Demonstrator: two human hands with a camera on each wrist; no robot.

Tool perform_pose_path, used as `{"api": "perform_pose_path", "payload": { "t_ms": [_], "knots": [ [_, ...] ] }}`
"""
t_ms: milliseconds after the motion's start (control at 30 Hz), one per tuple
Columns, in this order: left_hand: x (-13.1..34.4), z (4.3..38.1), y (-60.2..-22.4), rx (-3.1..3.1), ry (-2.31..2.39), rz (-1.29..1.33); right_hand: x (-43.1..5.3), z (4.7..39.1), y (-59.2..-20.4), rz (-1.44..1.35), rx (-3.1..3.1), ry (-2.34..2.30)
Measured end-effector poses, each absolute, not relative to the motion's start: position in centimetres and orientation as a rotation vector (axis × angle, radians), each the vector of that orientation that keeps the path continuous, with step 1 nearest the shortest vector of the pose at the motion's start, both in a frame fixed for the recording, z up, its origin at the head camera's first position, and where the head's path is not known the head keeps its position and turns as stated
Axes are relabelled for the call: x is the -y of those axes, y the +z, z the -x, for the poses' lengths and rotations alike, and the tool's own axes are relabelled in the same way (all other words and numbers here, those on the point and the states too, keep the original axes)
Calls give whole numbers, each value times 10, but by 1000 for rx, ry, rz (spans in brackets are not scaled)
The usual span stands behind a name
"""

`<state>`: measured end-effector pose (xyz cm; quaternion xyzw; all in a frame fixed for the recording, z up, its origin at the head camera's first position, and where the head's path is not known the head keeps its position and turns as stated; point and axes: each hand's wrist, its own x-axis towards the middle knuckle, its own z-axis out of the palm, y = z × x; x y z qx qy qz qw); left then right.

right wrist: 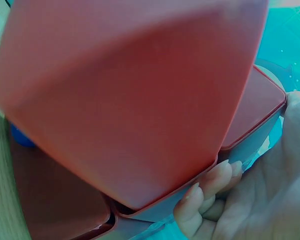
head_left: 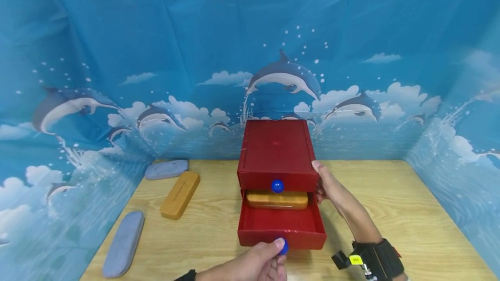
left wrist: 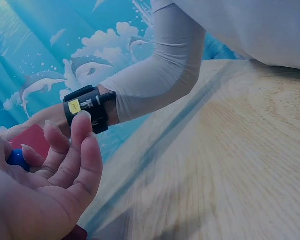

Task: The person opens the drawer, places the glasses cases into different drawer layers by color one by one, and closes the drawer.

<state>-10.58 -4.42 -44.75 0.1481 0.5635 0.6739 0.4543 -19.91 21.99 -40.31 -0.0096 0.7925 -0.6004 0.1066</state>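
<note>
A red two-drawer box (head_left: 277, 146) stands on the table, its lower drawer (head_left: 279, 220) pulled out and its upper drawer closed. My left hand (head_left: 263, 261) pinches the blue knob (head_left: 284, 246) of the lower drawer between thumb and fingers. In the left wrist view that knob (left wrist: 18, 159) shows beside the curled fingers. An orange glasses case (head_left: 277, 200) lies across the back of the open drawer, partly under the upper one. At the box's right side, my right hand (head_left: 326, 181) grips the edge, thumb at the top and fingers bent against the side (right wrist: 160, 212).
Left of the box lie another orange glasses case (head_left: 180, 195) and two blue-grey glasses cases, one (head_left: 166, 169) at the back and one (head_left: 123, 244) near the table's left edge. A dolphin-printed curtain (head_left: 218, 55) hangs behind and beside the wooden table (head_left: 211, 220).
</note>
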Motion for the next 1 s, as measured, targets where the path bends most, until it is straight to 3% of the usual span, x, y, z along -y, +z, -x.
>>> {"api": "perform_pose_path", "payload": {
  "t_ms": [1000],
  "knots": [
    [40,153,-453,-1264,1754,-378,-221,200,-404,67,-2328,-1764]
  ]
}}
